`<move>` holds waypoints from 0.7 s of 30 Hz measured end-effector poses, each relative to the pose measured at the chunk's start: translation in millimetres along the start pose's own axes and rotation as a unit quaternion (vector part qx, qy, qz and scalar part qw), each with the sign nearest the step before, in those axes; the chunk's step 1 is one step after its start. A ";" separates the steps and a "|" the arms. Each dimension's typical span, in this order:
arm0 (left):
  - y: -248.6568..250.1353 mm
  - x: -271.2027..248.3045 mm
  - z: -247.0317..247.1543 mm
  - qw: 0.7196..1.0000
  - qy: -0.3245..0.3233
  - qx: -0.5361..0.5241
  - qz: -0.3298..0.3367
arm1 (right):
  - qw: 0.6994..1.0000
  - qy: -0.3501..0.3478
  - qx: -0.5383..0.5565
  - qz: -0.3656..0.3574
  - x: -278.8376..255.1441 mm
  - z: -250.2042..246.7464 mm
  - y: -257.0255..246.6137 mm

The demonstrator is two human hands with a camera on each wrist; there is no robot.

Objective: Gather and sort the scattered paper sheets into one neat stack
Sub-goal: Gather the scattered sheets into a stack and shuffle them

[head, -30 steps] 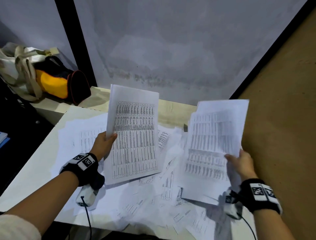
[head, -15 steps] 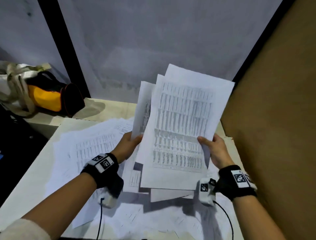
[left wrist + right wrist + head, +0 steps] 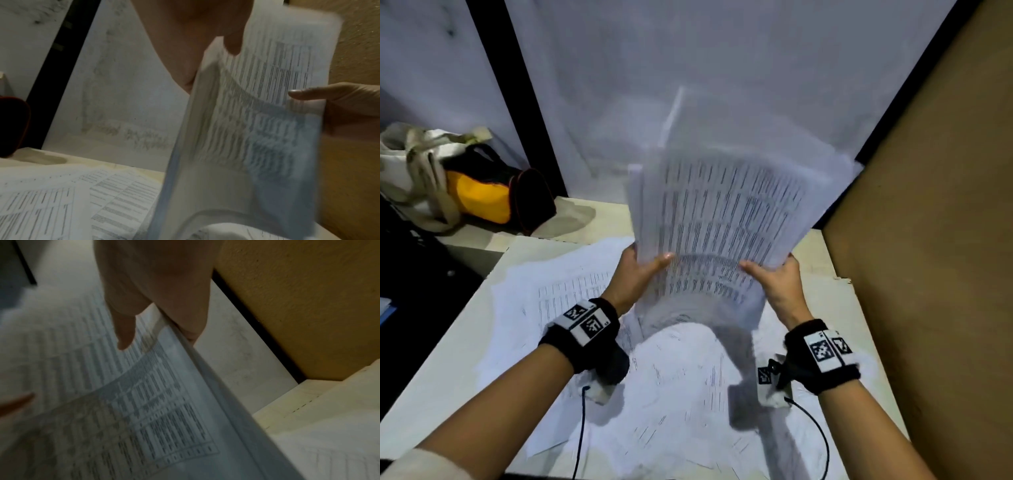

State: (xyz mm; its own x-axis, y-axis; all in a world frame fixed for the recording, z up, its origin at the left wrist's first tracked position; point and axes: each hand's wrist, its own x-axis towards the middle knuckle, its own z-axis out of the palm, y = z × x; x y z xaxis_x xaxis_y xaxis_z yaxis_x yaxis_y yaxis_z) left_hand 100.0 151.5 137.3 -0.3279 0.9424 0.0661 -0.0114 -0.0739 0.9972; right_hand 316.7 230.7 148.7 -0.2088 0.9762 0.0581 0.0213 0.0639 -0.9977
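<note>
Now, blurred printed paper stack (image 3: 719, 219) upright, bottom curling, L hand (image 3: 635, 274) & R hand (image 3: 779, 281) fingers gripping edges

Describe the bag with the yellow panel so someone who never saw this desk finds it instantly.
Start at the black vertical post on the wall behind the table. At its foot, on the ledge at far left, lies the yellow and black bag on its side. It leans against a cream tote bag with long straps, and it is the only brightly coloured thing here.
</note>
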 end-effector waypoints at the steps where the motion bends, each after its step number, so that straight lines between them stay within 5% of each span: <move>1: -2.4 -1.2 0.0 1.000 0.002 0.000 0.004 | 1.000 -0.010 0.000 0.003 -0.3 0.3 1.1; 11: 3.6 -2.4 0.5 1.000 -0.019 -0.017 0.003 | 0.999 -0.030 0.017 -0.013 10.1 -12.7 -22.3; 18: 3.8 -0.3 11.6 0.996 0.017 0.042 -0.071 | 0.997 -0.029 -0.033 0.071 14.9 -3.2 -0.6; 21: 17.4 1.0 13.4 0.999 0.036 0.028 -0.016 | 0.999 0.004 -0.005 0.031 14.5 1.5 -13.1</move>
State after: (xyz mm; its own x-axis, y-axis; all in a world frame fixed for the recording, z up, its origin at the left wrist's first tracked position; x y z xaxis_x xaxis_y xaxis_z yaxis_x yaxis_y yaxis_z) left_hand 112.1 155.6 155.2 -0.3957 0.9177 0.0343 0.0290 -0.0248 0.9993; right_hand 312.0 243.7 162.5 -0.1994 0.9799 -0.0043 0.0441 0.0046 -0.9990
